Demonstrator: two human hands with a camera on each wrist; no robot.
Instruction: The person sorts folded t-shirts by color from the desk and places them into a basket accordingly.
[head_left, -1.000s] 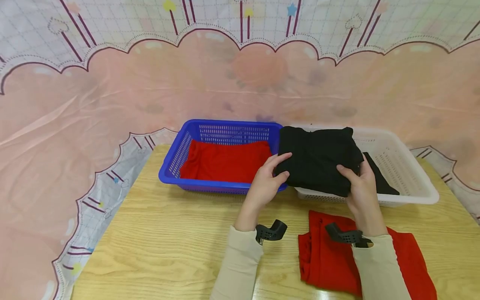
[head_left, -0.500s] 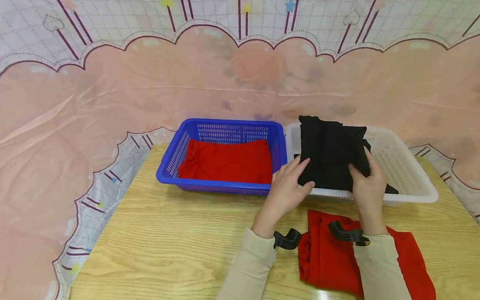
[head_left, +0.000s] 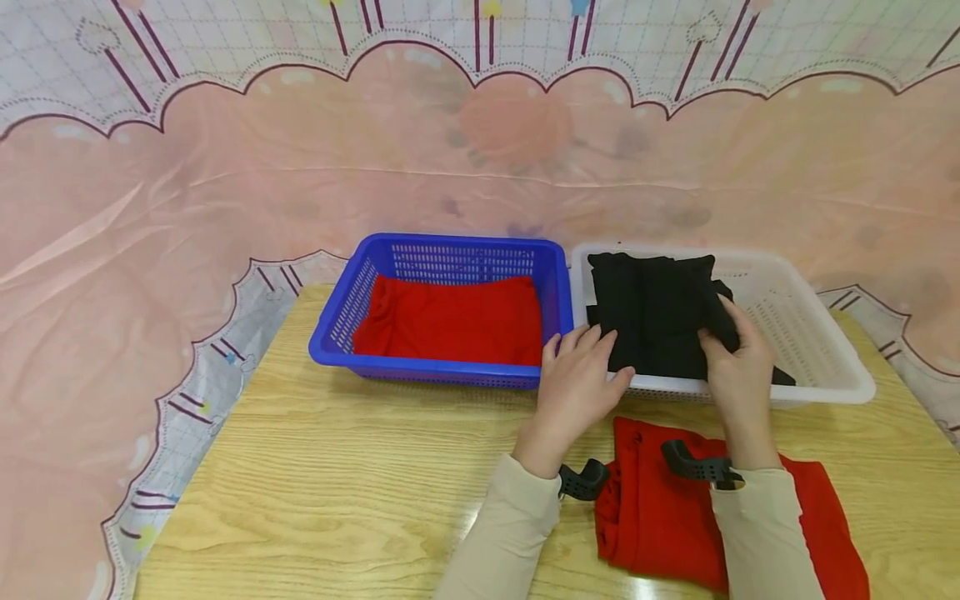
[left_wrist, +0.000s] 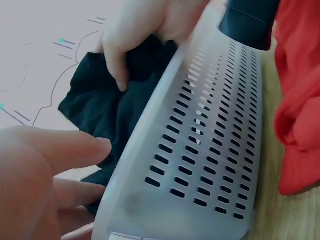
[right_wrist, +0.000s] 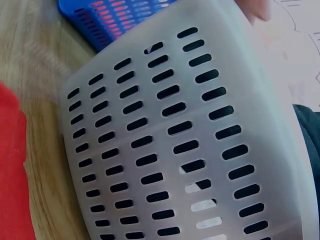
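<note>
A folded black garment (head_left: 656,312) lies inside the white basket (head_left: 832,367), toward its left end. My right hand (head_left: 738,375) pinches the garment's right edge between thumb and fingers. My left hand (head_left: 573,387) is over the front left corner of the white basket, its fingers extended and fingertips right at the garment's left edge. The left wrist view has the black cloth (left_wrist: 112,107) behind the basket wall (left_wrist: 200,145), with the left fingers (left_wrist: 75,150) beside it. Mostly basket wall (right_wrist: 150,125) fills the right wrist view.
Left of the white basket stands a blue basket (head_left: 326,346) holding a folded red garment (head_left: 457,321). Another folded red garment (head_left: 667,517) lies on the wooden table (head_left: 322,483) under the right forearm. A patterned curtain (head_left: 375,167) hangs behind the baskets.
The black garment has moved right and down into the white basket. The left hand has moved right with it, and its fingers have loosened from the cloth; the right hand keeps its pinch.
</note>
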